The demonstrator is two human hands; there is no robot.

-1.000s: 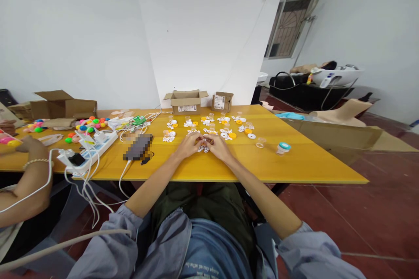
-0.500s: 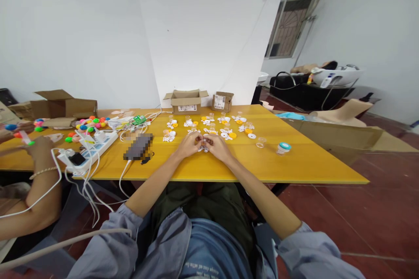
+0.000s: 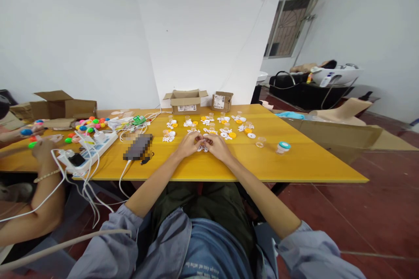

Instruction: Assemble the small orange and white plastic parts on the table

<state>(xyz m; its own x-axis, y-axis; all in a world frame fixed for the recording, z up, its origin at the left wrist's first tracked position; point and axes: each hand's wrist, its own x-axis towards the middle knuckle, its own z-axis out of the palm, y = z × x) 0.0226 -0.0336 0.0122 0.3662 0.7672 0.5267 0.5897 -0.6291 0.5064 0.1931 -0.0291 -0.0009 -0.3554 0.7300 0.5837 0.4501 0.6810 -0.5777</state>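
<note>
My left hand (image 3: 190,145) and my right hand (image 3: 216,146) meet at the middle of the yellow table, with their fingertips pinched together. Whatever they grip is too small and too covered by the fingers to name. Just below the fingertips lies a small pile of white pieces with dark marks (image 3: 203,149). Beyond the hands, similar piles of white pieces (image 3: 169,138) are spread in rows with clear plastic cups, white discs (image 3: 251,136) and yellow ring-like parts (image 3: 232,135). To the right stand a clear cup (image 3: 261,141) and a clear jar with a teal lid (image 3: 283,148).
Two cardboard boxes (image 3: 186,103) stand against the wall. On the left are a power strip (image 3: 94,152) with tangled white cables, a blurred dark device (image 3: 139,146) and colourful balls (image 3: 91,123). A co-worker's arm (image 3: 49,187) reaches over the table's left end.
My hands hold almost the same pose at the same spot. At the left, the co-worker's hands have shifted, and the blue ball there has moved to the right.
</note>
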